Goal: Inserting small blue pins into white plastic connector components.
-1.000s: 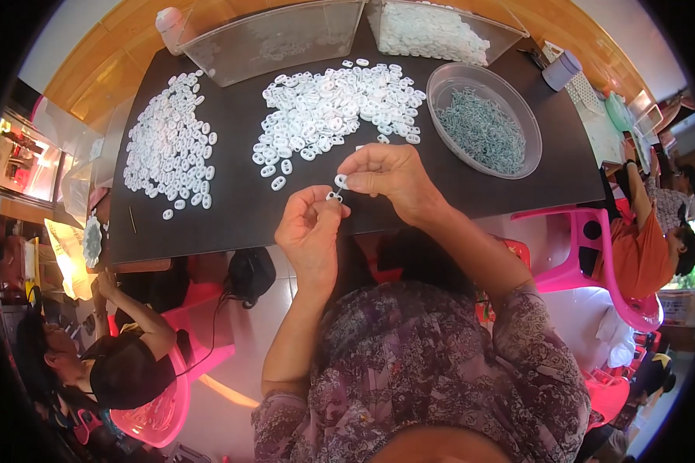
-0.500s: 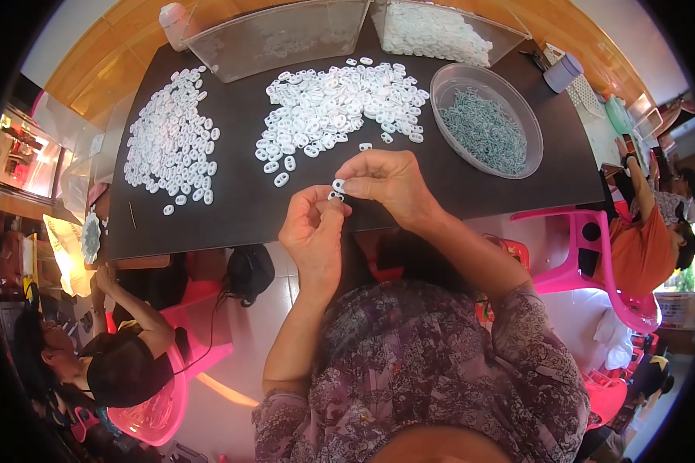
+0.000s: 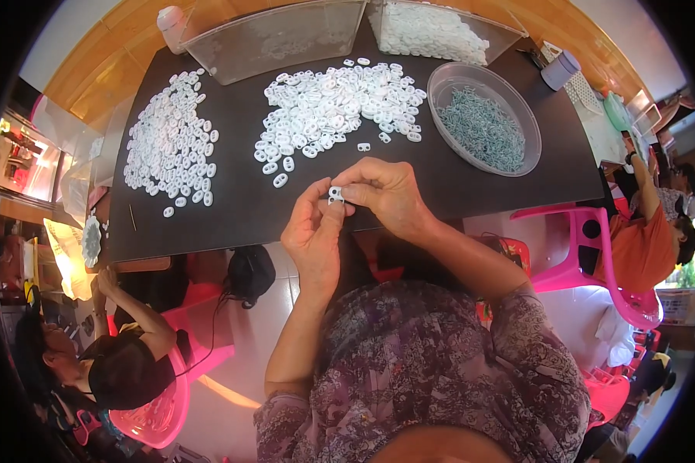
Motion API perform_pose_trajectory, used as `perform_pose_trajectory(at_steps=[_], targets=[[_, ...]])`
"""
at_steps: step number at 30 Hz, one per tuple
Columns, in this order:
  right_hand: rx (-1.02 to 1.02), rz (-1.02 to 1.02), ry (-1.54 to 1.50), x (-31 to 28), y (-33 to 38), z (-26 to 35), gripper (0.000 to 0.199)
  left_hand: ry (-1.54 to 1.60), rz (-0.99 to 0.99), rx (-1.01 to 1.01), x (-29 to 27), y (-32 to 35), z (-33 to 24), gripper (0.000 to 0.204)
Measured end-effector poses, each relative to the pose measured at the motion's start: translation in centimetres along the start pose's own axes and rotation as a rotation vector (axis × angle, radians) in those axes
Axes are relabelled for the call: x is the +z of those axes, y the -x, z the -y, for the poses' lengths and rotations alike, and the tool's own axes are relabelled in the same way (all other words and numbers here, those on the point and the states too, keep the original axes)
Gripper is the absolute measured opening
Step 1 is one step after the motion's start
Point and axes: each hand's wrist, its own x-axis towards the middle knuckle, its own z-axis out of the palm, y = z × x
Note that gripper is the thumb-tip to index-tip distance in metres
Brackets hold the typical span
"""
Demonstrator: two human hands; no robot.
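Over the table's near edge, my left hand (image 3: 314,235) and my right hand (image 3: 398,197) meet, both closed in a pinch. Between the fingertips is a small white two-holed plastic piece (image 3: 335,191), partly covered by my fingers. A second white piece seems to lie against it, but I cannot tell whether they are joined. Beyond my hands spreads a heap of similar white oval pieces (image 3: 324,112), with a few loose ones at its near edge. Another heap of white pieces (image 3: 170,143) lies to the left.
A round clear tub (image 3: 534,143) at the right holds many thin grey-blue metal pieces, apparently screws. Two clear bins stand at the back: the left bin (image 3: 270,54) and the right bin (image 3: 510,48), with white pieces inside. People sit at left (image 3: 127,370) and right (image 3: 641,255).
The white pieces at my fingertips have come closer together, with my right hand lowered slightly toward my left. The heaps and tub stay in place.
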Motion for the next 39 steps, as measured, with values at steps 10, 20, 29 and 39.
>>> perform_pose_trajectory(at_steps=[10, 20, 29, 39], targets=[[0.028, -0.017, 0.053, 0.3, 0.6, 0.3, 0.007, 0.037, -0.009, 0.006, -0.1, 0.0, 0.4, 0.029], [-0.172, -0.029, 0.196, 0.1, 0.7, -0.5, 0.005, 0.013, -0.006, -0.023, -0.2, 0.2, 0.1, 0.028], [-0.081, -0.035, 0.070, 0.5, 0.7, 0.1, 0.006, 0.001, -0.012, -0.040, -0.3, 0.3, -0.2, 0.028], [-0.172, 0.046, 0.356, 0.4, 0.9, 0.3, 0.015, 0.050, -0.029, -0.001, -0.9, 0.0, 0.1, 0.027]])
